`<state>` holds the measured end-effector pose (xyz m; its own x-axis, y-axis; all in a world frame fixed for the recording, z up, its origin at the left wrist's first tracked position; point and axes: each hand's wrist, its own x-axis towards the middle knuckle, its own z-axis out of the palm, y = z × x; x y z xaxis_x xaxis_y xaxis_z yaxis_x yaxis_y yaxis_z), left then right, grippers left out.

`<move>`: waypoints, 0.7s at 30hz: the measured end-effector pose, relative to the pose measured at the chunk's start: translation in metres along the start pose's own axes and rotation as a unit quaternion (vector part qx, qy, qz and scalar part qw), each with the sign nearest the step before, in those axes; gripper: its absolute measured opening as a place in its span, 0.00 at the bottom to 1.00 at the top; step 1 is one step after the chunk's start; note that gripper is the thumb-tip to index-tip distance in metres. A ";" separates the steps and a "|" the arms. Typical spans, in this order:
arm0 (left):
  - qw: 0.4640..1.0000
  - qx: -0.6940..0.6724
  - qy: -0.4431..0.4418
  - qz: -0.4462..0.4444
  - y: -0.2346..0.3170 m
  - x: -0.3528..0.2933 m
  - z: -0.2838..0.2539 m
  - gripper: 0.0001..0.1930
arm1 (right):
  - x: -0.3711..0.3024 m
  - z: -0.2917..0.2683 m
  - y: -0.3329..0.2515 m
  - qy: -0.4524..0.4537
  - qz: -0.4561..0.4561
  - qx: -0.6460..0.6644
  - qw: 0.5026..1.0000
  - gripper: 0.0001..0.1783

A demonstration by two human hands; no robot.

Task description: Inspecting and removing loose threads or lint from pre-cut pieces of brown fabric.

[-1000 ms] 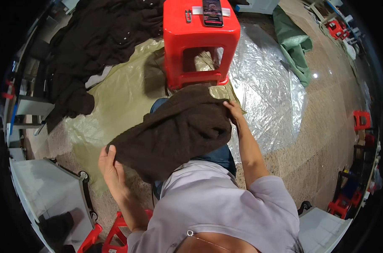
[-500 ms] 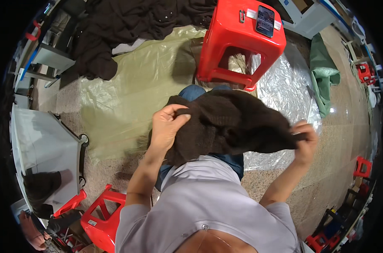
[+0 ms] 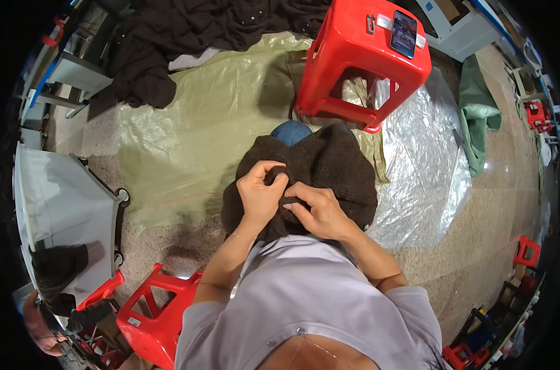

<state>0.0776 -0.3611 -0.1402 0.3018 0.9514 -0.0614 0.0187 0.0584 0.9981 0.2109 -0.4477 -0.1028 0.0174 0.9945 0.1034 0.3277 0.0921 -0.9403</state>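
Observation:
A dark brown knitted garment (image 3: 338,163) lies bunched across my lap, over blue jeans. My left hand (image 3: 262,192) pinches a fold of it between thumb and fingers. Close beside it, my right hand (image 3: 317,208) grips another bit of the same knit edge, thumb pressed against the fingers. Both hands are closed and nearly touching, above the middle of my lap. The fabric between the fingertips is partly hidden by them.
Ahead stands a red plastic stool (image 3: 366,55) carrying a phone (image 3: 404,34) and a small metal thread snipper (image 3: 370,24). More brown garments (image 3: 187,37) lie heaped on yellowish plastic sheeting (image 3: 187,148). A white wheeled cart (image 3: 67,203) is at left, another red stool (image 3: 150,320) behind it.
My right hand has come in from the far right, bringing its edge of the garment next to my left hand. The stretched cloth now lies gathered on my lap.

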 end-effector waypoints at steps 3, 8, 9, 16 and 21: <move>0.999 0.047 0.009 -0.001 -0.006 0.001 0.003 0.09 | -0.004 0.004 0.007 0.027 -0.002 -0.042 0.999 0.14; 0.963 -0.201 -0.062 -0.168 0.017 0.015 -0.009 0.07 | -0.011 0.005 0.001 0.257 -0.189 -0.208 0.925 0.19; 0.950 -0.220 -0.087 -0.206 0.027 0.013 -0.008 0.06 | -0.010 0.005 -0.001 0.257 -0.189 -0.207 0.925 0.19; 0.909 -0.314 -0.170 -0.214 0.041 -0.001 -0.013 0.09 | 0.002 -0.003 -0.007 0.251 -0.261 -0.207 0.909 0.23; 0.935 -0.275 -0.156 -0.160 0.040 -0.006 -0.014 0.09 | 0.006 -0.006 -0.009 0.219 -0.219 -0.176 0.934 0.21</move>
<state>0.0631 -0.3598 -0.1000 0.6294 0.7290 -0.2690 -0.3113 0.5537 0.7724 0.2137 -0.4427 -0.0922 0.1684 0.7417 0.6492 0.6829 0.3871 -0.6195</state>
